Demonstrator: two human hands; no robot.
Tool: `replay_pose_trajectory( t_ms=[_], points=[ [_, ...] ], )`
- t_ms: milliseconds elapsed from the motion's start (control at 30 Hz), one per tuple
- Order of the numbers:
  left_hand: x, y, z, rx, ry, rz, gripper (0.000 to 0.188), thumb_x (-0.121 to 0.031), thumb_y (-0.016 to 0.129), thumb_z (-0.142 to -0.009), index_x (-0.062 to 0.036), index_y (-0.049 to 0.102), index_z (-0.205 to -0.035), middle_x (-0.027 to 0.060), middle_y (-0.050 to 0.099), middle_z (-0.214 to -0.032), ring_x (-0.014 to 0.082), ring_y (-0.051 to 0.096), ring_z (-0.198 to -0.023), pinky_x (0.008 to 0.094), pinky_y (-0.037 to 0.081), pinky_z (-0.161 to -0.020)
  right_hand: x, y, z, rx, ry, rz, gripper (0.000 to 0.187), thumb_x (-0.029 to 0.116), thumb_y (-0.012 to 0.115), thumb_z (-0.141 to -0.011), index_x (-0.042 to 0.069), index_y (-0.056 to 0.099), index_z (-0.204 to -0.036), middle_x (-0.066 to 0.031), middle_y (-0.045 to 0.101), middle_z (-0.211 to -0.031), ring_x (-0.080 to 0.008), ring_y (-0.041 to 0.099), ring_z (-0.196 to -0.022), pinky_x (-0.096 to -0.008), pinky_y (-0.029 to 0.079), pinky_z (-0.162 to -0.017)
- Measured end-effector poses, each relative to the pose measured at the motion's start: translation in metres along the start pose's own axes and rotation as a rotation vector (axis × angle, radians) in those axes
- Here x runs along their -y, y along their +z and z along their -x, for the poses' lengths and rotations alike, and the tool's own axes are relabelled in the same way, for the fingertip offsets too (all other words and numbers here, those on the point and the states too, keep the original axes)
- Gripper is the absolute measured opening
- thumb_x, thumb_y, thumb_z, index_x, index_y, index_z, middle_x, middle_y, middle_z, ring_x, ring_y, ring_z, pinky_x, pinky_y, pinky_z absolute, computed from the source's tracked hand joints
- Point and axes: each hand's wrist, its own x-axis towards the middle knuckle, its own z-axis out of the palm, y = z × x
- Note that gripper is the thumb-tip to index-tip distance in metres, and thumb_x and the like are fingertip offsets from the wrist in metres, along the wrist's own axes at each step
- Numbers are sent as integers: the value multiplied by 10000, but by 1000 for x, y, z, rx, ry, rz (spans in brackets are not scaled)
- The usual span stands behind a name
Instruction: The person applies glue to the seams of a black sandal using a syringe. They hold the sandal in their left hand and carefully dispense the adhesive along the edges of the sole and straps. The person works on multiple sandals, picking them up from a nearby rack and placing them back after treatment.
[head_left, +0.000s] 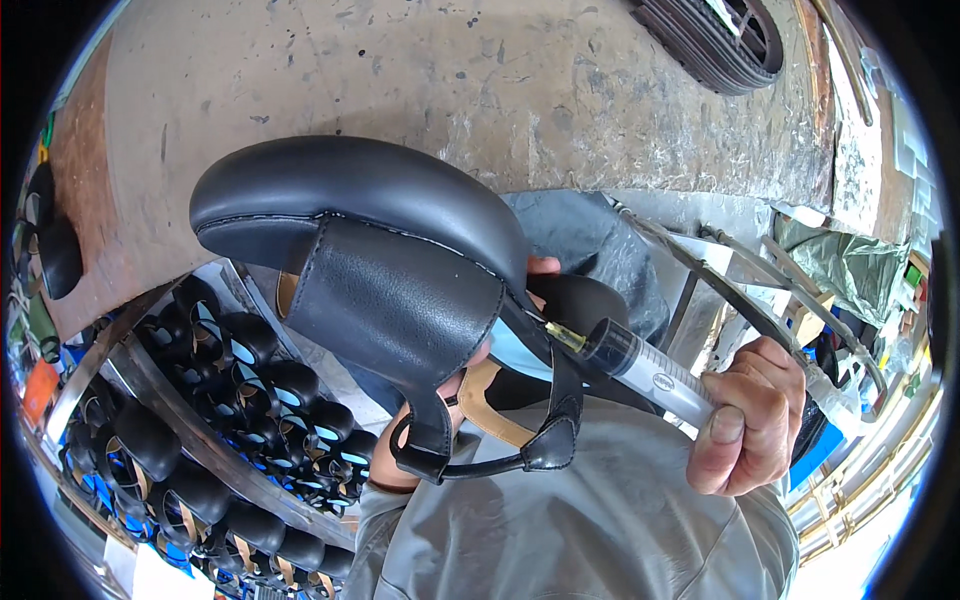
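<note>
A black sandal (400,295) with a wide front band and a buckled ankle strap hangs tilted in front of me at the bench edge. My left hand (543,266) grips it from behind; only some fingertips and the wrist show around the shoe. In my right hand (750,420) is a clear plastic syringe (655,378) with a dark plunger end and a yellowish needle hub. Its tip points left and reaches the sandal's side, where the strap meets the thick rounded sole (370,185). Whether the tip touches the seam I cannot tell.
A worn, stained workbench (300,75) spans the far side, with a dark ridged sole (715,45) at its right. Racks of several black sandals (250,390) stand at lower left. Metal bars (710,280) and a greenish plastic sheet (850,265) are on the right.
</note>
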Motion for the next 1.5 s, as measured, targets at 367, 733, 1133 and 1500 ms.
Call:
replay_pose_trajectory(
  t_ms=[367, 733, 1133, 1500],
  points=[
    [-11, 10, -2, 26, -124, 81, 395, -249, 607, -846, 73, 553, -1067, 192, 591, -1075, 252, 664, -745, 414, 386, -1009, 3, -4, 6, -7, 18, 8, 126, 86, 551, -723, -38, 558, -698, -11, 396, -397, -107, 302, -295, -266, 247, -377],
    [-8, 6, -5, 52, -61, -41, 397, -280, 616, -836, 26, 563, -1084, 137, 627, -1013, 250, 625, -929, 460, 263, -1075, 1, -14, 13, 63, 35, -38, 123, 88, 546, -725, -35, 555, -718, 8, 374, -381, -102, 290, -278, -269, 241, -375],
    [-25, 32, 9, -33, -214, 75, 408, -284, 663, -807, -14, 548, -1090, 125, 636, -921, 367, 504, -1115, 544, 352, -1000, -13, -27, 30, -275, 579, -629, 425, 339, 549, -897, -14, 469, -1120, -49, 497, -705, -128, 447, -552, -264, 387, -526],
    [-47, 109, 74, -253, -243, -32, 433, -205, 675, -779, 44, 533, -1103, 191, 646, -891, 299, 655, -814, 397, 553, -731, 28, 11, -21, 155, 112, -983, 228, 45, 682, -784, 21, 574, -983, -122, 543, -918, -182, 537, -790, -290, 435, -686]
  ],
)
